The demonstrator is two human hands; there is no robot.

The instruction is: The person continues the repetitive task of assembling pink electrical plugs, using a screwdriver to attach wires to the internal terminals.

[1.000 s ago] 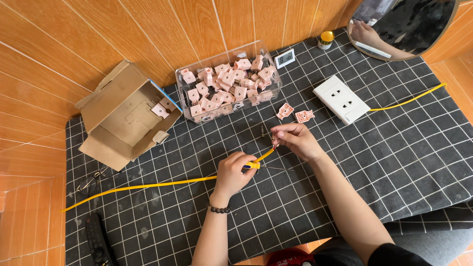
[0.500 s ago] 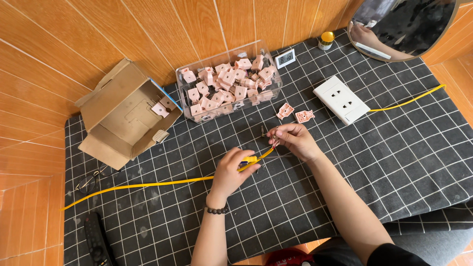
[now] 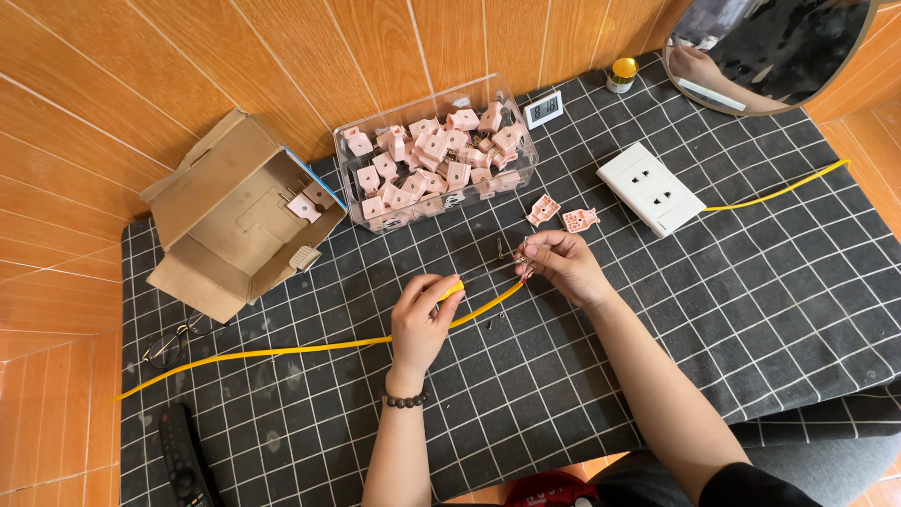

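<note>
Since before, both hands drew slightly apart: left hand (image 3: 422,314) pinches yellow cable (image 3: 282,351); right hand (image 3: 560,265) grips its end.

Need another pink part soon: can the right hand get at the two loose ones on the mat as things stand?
Probably yes: the right hand sits just below the loose pink parts, nothing between, though its fingers pinch the cable end.

Thin yellow flat plastic-sheathed cable (image 3: 310,349): runs from desk's left edge, approx level w/ the front third, rising rightward to mid-desk. Pinched near its end by left hand (image 3: 424,314), lifted slightly off the checked cloth there. The short end section bends up-right to the right hand (image 3: 560,264), whose fingertips grip the tip; tip detail too small to tell.
</note>
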